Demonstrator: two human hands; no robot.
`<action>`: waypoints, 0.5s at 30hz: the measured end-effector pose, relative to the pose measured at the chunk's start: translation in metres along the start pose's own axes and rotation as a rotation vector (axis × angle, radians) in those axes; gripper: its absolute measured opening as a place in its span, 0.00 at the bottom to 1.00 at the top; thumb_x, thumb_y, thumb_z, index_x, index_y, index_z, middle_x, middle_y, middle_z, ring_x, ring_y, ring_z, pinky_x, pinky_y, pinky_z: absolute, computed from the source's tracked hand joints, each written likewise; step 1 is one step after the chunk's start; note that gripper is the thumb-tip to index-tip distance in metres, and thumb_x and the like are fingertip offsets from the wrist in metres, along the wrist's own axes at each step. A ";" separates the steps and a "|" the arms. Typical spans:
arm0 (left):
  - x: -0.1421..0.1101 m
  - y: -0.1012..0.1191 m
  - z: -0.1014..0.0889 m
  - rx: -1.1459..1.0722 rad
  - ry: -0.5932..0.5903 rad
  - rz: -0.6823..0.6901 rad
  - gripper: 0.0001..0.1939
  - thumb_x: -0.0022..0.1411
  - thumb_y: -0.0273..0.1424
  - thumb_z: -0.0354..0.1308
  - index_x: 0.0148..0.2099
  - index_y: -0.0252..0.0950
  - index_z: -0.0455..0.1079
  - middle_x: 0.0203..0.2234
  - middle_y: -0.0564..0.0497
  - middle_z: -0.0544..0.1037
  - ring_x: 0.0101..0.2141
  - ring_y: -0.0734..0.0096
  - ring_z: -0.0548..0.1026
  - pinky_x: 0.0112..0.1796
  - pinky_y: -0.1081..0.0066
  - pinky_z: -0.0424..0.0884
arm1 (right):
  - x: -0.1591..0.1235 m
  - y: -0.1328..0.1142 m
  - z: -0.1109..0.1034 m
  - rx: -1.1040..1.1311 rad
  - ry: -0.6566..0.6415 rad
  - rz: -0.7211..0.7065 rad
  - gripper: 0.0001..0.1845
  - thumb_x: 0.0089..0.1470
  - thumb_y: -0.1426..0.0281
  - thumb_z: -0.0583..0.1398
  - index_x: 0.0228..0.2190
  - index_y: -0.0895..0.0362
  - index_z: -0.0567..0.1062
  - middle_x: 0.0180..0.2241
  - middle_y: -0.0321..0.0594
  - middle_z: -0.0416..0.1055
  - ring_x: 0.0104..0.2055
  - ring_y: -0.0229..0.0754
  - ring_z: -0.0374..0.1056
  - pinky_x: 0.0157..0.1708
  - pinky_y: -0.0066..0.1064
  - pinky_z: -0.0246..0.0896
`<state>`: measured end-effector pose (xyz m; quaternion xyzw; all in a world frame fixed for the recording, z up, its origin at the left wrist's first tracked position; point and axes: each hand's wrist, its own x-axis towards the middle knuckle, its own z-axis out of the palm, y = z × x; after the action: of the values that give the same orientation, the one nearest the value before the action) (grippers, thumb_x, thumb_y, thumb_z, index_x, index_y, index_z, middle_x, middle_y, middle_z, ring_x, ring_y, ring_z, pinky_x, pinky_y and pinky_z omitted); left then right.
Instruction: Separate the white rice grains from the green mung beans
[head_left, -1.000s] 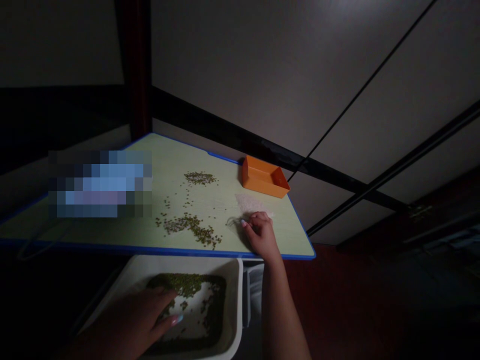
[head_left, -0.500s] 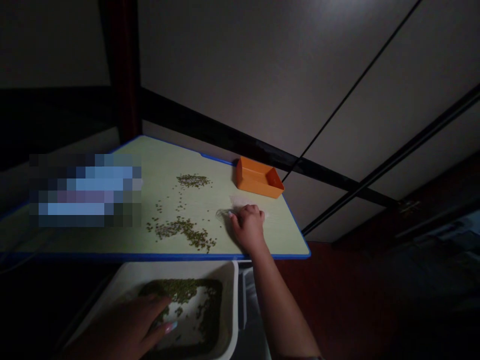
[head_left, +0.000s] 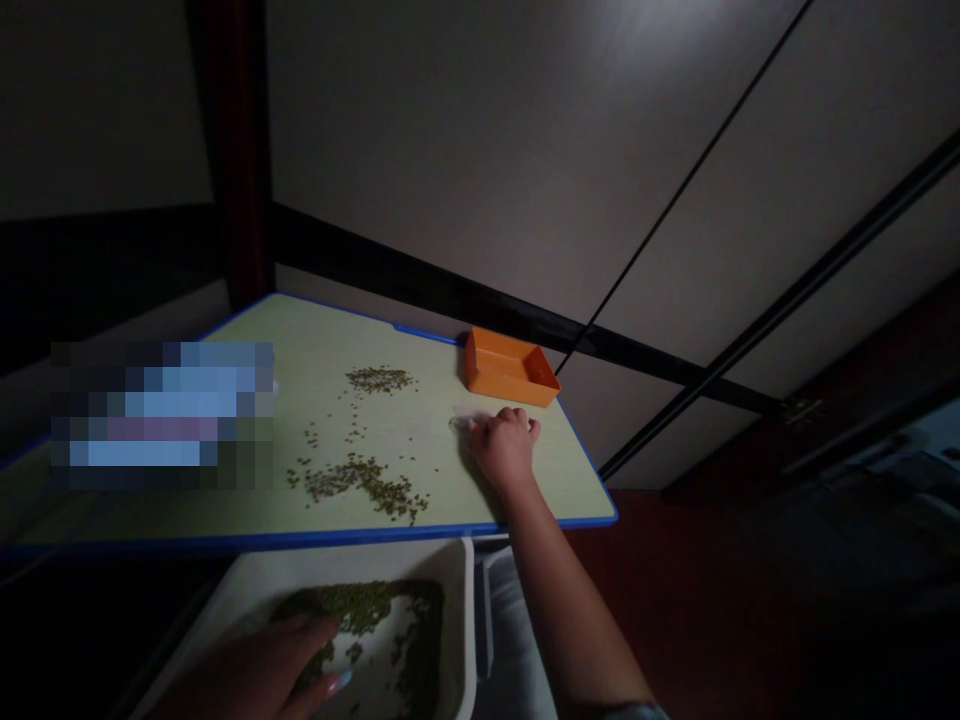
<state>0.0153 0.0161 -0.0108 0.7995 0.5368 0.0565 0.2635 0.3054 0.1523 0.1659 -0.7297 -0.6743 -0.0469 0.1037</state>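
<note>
My right hand (head_left: 504, 447) rests on the right part of the pale green table (head_left: 300, 330), its fingers curled on a thin, clear, crumpled piece of plastic (head_left: 461, 420) that looks like a bag. The hand hides much of it. My left hand (head_left: 277, 660) reaches into a white tub (head_left: 469, 640) below the table's near edge, thumb and fingers apart, in shadow. Small green grains (head_left: 367, 603) lie inside this tub. On the tabletop are a larger spread of grains (head_left: 364, 483) and a smaller pile (head_left: 380, 379) behind it.
An orange open box (head_left: 506, 375) stands at the table's back right edge, just beyond my right hand. A blurred-out bluish object (head_left: 172, 410) takes up the left side. Wall panels (head_left: 465, 150) rise close behind the table.
My right hand has shifted slightly away from me over the plastic, and more of its forearm shows. The left hand stays in the tub. The whole view has drifted a little.
</note>
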 end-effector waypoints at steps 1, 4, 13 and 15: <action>0.000 0.001 0.000 -0.005 0.005 0.005 0.26 0.68 0.50 0.59 0.61 0.52 0.88 0.59 0.46 0.92 0.61 0.43 0.88 0.67 0.49 0.80 | 0.002 0.002 0.000 0.004 -0.013 0.005 0.18 0.78 0.62 0.61 0.49 0.58 0.91 0.56 0.59 0.83 0.64 0.63 0.70 0.64 0.56 0.59; 0.001 0.001 0.000 -0.015 0.012 0.012 0.26 0.67 0.49 0.59 0.61 0.52 0.88 0.58 0.46 0.92 0.60 0.43 0.89 0.66 0.49 0.82 | 0.003 0.007 0.002 0.029 -0.057 -0.002 0.18 0.78 0.63 0.61 0.49 0.59 0.90 0.55 0.58 0.84 0.64 0.60 0.71 0.60 0.49 0.61; 0.002 0.003 0.000 -0.004 0.084 0.042 0.23 0.67 0.48 0.61 0.58 0.52 0.90 0.55 0.46 0.94 0.56 0.44 0.91 0.61 0.51 0.85 | 0.000 0.010 0.000 0.018 -0.034 0.075 0.20 0.78 0.63 0.60 0.49 0.60 0.90 0.57 0.59 0.84 0.65 0.61 0.70 0.58 0.47 0.61; 0.002 -0.001 0.005 0.002 0.073 0.027 0.24 0.67 0.48 0.62 0.59 0.51 0.89 0.57 0.45 0.93 0.58 0.42 0.90 0.63 0.49 0.84 | 0.004 0.007 -0.002 0.031 -0.029 0.056 0.20 0.79 0.63 0.60 0.48 0.59 0.91 0.56 0.58 0.84 0.64 0.60 0.71 0.57 0.46 0.61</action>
<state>0.0168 0.0164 -0.0155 0.8042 0.5354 0.0887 0.2421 0.3125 0.1551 0.1676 -0.7472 -0.6556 -0.0230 0.1064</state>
